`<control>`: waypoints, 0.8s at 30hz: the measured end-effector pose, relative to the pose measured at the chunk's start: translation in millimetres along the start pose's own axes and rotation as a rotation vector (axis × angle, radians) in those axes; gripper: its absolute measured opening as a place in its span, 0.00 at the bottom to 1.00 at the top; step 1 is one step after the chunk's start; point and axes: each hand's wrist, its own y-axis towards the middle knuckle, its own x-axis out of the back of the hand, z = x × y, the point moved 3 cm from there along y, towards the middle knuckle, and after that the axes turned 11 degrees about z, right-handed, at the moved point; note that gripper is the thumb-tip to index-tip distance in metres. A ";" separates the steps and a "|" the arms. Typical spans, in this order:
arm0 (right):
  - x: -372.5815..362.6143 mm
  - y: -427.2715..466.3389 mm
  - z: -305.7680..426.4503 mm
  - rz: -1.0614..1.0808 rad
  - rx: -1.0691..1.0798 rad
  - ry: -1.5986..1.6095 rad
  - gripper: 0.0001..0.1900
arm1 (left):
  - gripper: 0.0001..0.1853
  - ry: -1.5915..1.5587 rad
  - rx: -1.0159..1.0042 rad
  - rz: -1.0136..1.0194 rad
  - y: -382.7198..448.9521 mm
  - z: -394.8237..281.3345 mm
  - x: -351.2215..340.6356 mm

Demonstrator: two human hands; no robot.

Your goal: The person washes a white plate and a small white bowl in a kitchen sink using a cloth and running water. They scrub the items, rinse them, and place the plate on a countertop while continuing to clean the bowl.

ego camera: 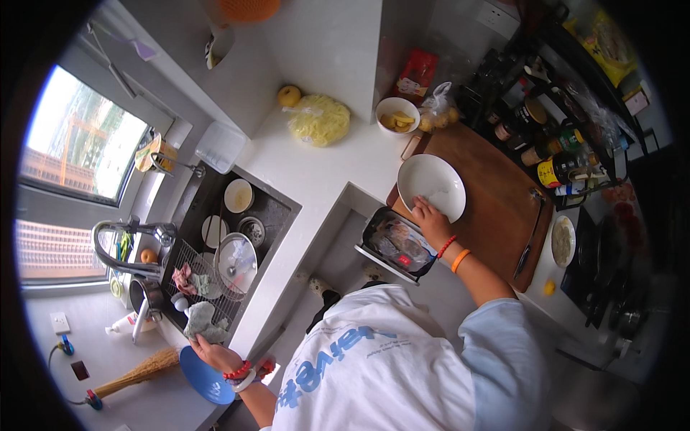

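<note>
My left hand (213, 353) holds a bunched grey-green cloth (200, 322) over the near corner of the sink (281, 200). To the right, my right hand (431, 220) grips the near rim of a white dish (431, 180), fingers over its inner side; the thumb is hidden. The dish stands on a brown wooden cutting board (493, 215), and a small whitish patch shows inside it. Below my right hand, a pulled-out bin (372, 253) holds plastic wrappers. A wire rack (186, 258) spans part of the sink, with pink and pale cloths (184, 279) on it.
Bowls (239, 195) and a metal lid (245, 264) lie in the sink beside the faucet (116, 258). A knife (528, 237) rests on the board's far right. Sauce bottles (555, 169) line the wall. A blue basin (207, 377) and a straw brush (140, 372) are at lower left.
</note>
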 end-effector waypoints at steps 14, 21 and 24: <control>-13.6 -8.4 1.6 0.246 0.040 0.059 0.21 | 0.13 -0.220 0.023 -0.001 5.1 27.6 20.4; -2.9 -4.1 1.7 0.431 0.026 -0.019 0.26 | 0.13 -0.405 0.063 -0.082 17.2 42.7 31.7; 7.8 8.8 6.7 0.526 -0.069 -0.105 0.23 | 0.13 -0.442 0.085 -0.102 27.7 51.5 38.4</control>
